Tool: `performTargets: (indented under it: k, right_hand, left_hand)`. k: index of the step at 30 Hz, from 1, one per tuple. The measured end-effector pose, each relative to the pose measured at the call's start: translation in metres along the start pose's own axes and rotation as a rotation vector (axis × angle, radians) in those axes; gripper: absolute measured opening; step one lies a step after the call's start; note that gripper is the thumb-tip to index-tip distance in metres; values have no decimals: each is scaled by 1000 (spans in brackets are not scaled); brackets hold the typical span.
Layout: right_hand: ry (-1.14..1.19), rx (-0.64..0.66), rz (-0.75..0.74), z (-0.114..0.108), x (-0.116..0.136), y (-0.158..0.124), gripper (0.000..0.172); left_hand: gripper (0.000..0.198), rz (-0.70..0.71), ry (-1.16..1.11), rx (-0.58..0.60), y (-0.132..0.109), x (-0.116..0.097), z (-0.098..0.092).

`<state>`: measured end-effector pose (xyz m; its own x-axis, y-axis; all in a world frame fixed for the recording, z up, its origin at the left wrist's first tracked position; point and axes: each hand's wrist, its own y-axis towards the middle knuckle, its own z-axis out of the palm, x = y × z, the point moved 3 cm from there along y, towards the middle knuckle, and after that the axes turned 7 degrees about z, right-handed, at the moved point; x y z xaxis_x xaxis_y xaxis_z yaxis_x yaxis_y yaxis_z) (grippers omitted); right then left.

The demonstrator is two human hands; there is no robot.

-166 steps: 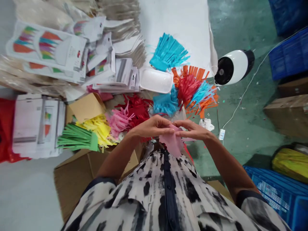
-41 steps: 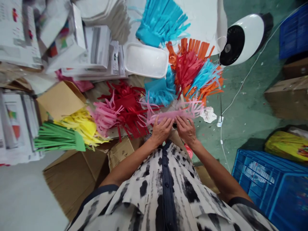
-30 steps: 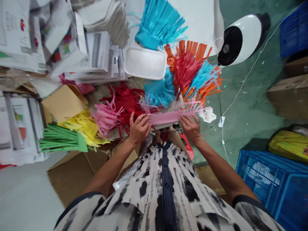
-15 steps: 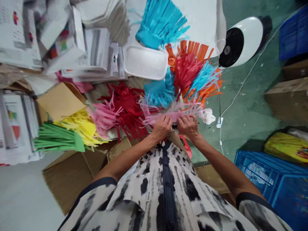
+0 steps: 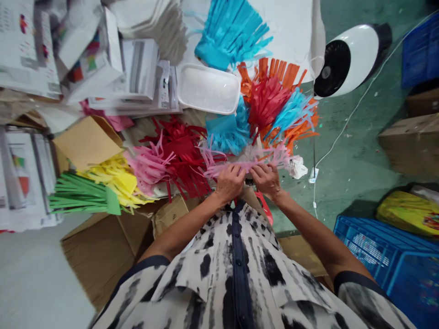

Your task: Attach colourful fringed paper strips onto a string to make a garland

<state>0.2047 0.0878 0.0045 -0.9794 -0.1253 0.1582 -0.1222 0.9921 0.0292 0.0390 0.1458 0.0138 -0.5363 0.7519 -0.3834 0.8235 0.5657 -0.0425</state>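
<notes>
The left hand [image 5: 229,183] and the right hand [image 5: 266,179] are close together, curled over a strip of pink fringed paper [image 5: 274,157], with their fingertips almost meeting on its solid band. Each seems to pinch the band between fingers and thumb, though the thumbs are hidden behind the paper, so the exact grip is hard to make out. The strip lies crosswise just below the white plastic tub [image 5: 208,89], its cut fringe fanning upward and past both hands.

The step in hand looks like working on this one fringed strip, held up by its band. Any further handling calls for a hold on the band rather than the thin strands, which could snag on the neighbouring bunches.

A teal paper fringe bundle [image 5: 226,130] touches the tub's lower edge, and a mass of red and orange fringes [image 5: 267,103] lies to its right. Below and left of the tub are red fringes [image 5: 178,151] and pink fringes [image 5: 149,167], with yellow fringes [image 5: 109,176] and green fringes [image 5: 80,194] farther out. A stack of printed paper packs [image 5: 137,77] lies just left of the tub, and a black-and-white desk fan [image 5: 348,61] stands well to its right.
</notes>
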Motion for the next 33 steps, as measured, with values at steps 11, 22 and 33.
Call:
performTargets:
  k: [11, 22, 33]
  right_hand:
    - [230, 114, 302, -5, -26, 5, 26]
    - [107, 234, 452, -6, -17, 18, 25]
    - [-30, 87, 375, -5, -8, 22, 30]
  left_hand:
    - [22, -125, -164, -92, -27, 42, -4]
    - [34, -234, 56, 63, -9, 50, -9]
    - [37, 73, -41, -45, -12, 25, 9]
